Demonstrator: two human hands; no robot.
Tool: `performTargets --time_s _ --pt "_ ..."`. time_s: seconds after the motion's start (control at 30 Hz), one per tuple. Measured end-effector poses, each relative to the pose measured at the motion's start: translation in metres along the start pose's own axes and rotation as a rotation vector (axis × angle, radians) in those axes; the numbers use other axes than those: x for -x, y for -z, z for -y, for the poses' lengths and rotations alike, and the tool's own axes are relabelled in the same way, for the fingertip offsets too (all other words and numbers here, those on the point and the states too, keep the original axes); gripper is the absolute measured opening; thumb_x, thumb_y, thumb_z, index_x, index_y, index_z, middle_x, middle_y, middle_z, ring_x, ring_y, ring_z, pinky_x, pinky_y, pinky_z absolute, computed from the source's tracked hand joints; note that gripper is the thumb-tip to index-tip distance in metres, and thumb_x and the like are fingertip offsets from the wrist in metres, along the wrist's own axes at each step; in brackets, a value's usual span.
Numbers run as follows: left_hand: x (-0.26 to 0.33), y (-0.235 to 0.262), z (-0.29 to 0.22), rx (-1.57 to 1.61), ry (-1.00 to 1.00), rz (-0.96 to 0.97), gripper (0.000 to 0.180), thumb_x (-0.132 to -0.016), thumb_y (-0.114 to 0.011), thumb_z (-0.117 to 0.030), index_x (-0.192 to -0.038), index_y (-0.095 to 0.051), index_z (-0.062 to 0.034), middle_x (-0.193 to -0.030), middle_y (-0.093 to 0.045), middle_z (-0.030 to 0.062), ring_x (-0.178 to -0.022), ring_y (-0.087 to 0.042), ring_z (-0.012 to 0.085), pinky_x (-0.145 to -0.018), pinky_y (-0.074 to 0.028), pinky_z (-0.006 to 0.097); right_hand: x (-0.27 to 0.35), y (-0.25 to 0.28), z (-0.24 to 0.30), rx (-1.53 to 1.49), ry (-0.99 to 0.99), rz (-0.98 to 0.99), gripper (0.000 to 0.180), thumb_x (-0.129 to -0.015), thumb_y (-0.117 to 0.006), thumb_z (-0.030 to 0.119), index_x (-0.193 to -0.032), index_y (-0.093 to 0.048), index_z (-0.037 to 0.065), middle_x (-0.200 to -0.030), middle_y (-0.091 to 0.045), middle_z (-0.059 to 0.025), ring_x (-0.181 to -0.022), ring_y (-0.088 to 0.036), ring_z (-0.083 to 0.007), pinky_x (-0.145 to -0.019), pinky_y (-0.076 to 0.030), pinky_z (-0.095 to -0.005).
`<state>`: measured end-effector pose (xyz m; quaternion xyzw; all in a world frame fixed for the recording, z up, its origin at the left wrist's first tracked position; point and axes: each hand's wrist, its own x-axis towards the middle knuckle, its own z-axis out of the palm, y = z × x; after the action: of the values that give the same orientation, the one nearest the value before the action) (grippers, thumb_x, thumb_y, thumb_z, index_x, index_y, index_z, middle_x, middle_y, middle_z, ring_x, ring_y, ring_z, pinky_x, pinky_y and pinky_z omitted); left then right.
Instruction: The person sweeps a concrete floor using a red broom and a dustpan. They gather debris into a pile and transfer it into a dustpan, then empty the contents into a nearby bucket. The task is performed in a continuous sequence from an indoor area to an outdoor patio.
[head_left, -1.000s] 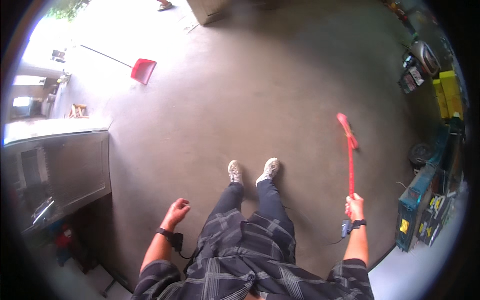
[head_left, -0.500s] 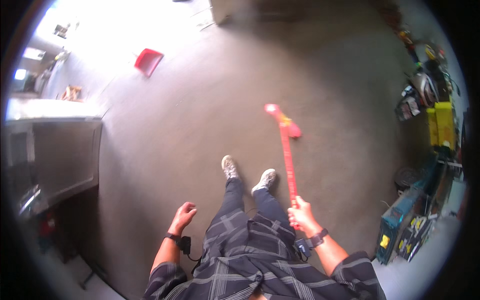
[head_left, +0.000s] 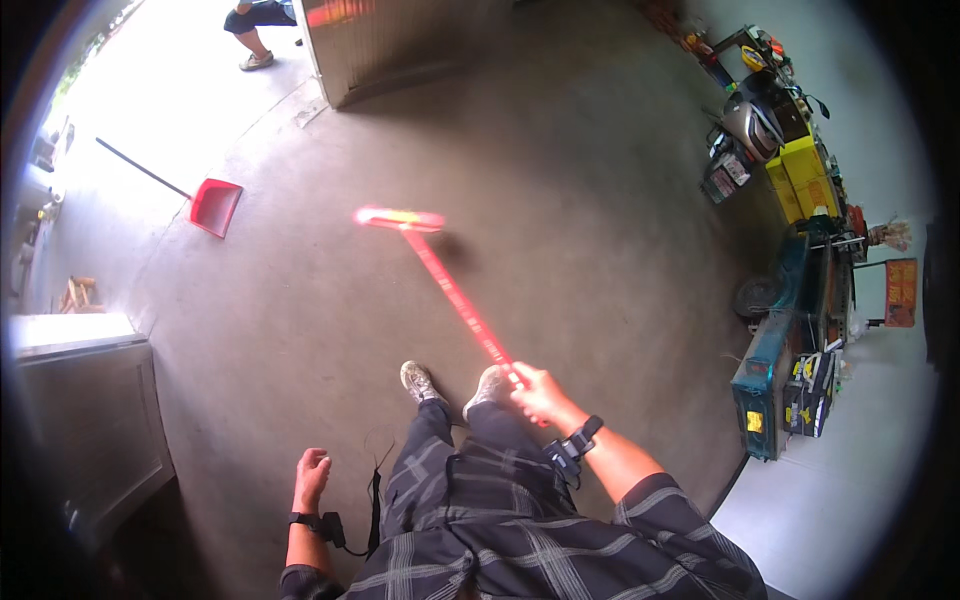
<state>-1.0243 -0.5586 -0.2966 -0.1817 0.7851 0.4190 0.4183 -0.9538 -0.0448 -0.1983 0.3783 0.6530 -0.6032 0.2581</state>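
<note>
One head view here: the right hand (head_left: 540, 392) has its fingers wrapped around the near end of a long red plastic-handled broom (head_left: 455, 295), angled out so its blurred head reaches the grey concrete floor (head_left: 560, 200) ahead of the shoes. The left hand (head_left: 313, 470) hangs loosely curled, holding nothing. A red flat dustpan (head_left: 215, 206) lies far left, with yellow boxes (head_left: 800, 175) stacked along the right wall.
</note>
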Motion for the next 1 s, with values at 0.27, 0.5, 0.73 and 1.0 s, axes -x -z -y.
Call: performTargets --time_s 0.27,0.5,0.73,1.0 --pt "-0.005 0.003 0.007 -0.033 -0.053 0.005 0.029 -0.084 -0.064 -0.014 -0.110 -0.059 -0.0014 -0.084 -0.063 0.0081 -0.073 -0.057 0.0137 -0.062 -0.048 0.029 -0.050 0.075 -0.005 -0.098 -0.261 -0.294 0.016 -0.082 -0.053 -0.006 -0.086 -0.043 0.007 -0.059 -0.046 -0.0017 -0.042 -0.046 -0.0114 -0.032 -0.036 -0.0292" --pt "-0.004 -0.005 0.005 -0.026 0.096 0.008 0.032 -0.082 -0.062 -0.015 -0.110 -0.059 -0.0014 -0.082 -0.063 0.0105 -0.065 -0.057 0.0153 -0.055 -0.049 0.029 0.004 -0.006 -0.045 0.033 -0.179 0.050 0.026 -0.089 -0.056 0.004 -0.115 -0.051 0.005 -0.065 -0.052 -0.0007 -0.046 -0.049 -0.0081 -0.037 -0.041 -0.0247" --pt "-0.054 -0.027 -0.112 -0.121 -0.009 0.010 0.031 -0.083 -0.061 -0.016 -0.111 -0.059 -0.0021 -0.087 -0.063 0.0087 -0.069 -0.056 0.0148 -0.059 -0.049 0.029 0.003 0.080 -0.016 -0.333 -0.194 0.121 0.066 -0.086 -0.059 0.003 -0.147 -0.037 0.014 -0.068 -0.053 0.0002 -0.046 -0.046 -0.0041 -0.036 -0.038 -0.0199" --pt "-0.082 -0.087 -0.250 -0.218 0.017 0.016 0.032 -0.082 -0.063 -0.015 -0.112 -0.059 -0.0037 -0.084 -0.062 0.0071 -0.069 -0.056 0.0135 -0.058 -0.047 0.028 -0.056 0.270 -0.049 -0.581 -0.218 -0.449 0.059 -0.083 -0.054 -0.005 -0.138 -0.046 0.015 -0.061 -0.047 0.0021 -0.041 -0.040 -0.0051 -0.034 -0.036 -0.0234"
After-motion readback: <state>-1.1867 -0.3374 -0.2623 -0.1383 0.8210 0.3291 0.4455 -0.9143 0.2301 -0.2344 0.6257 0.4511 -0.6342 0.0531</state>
